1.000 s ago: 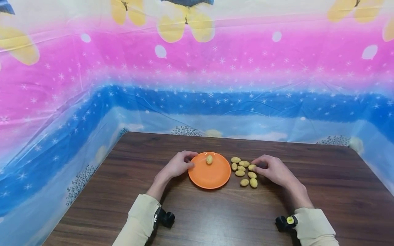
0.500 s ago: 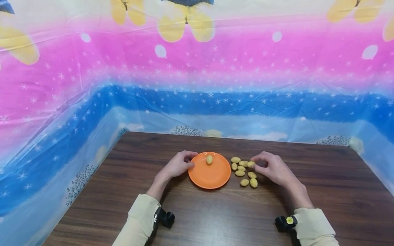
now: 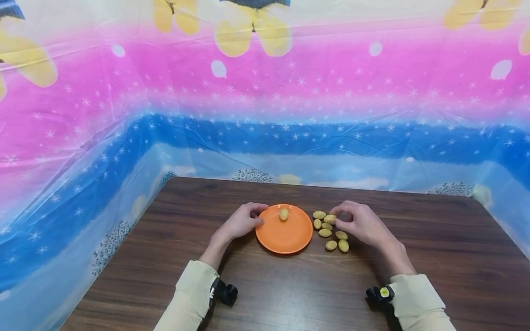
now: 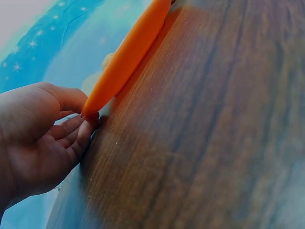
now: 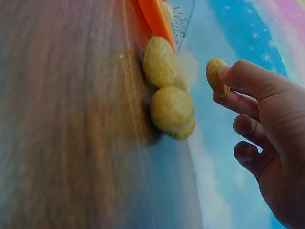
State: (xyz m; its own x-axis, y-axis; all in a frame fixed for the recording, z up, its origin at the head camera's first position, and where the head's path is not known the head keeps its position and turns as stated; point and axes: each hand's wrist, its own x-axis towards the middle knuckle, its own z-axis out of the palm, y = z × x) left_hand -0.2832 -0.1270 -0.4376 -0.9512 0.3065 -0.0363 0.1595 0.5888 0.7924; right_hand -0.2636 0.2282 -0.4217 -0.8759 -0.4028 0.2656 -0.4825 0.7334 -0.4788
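Note:
An orange plate (image 3: 284, 239) lies on the table, with one yellow-brown, oval, nut-like piece (image 3: 283, 214) near its far rim. My left hand (image 3: 241, 223) pinches the plate's left rim; the left wrist view has the thumb over the edge of the plate (image 4: 126, 57) and fingers under it. Between thumb and index finger, my right hand (image 3: 364, 223) pinches another nut-like piece (image 5: 217, 77), raised off the table in the right wrist view. Several more such pieces (image 3: 325, 233) lie loosely grouped right of the plate, just below and left of the right hand.
The dark wood-grain table (image 3: 285, 289) carries all of this. A printed pink and blue cloth (image 3: 265, 133) hangs behind the table and along its left side. Both forearms, each with a black wrist camera (image 3: 227, 294), rest near the front.
My right hand has shifted left and slightly away, taking the pinched nut-like piece from the group's right edge toward the plate. My left hand keeps its grip on the rim.

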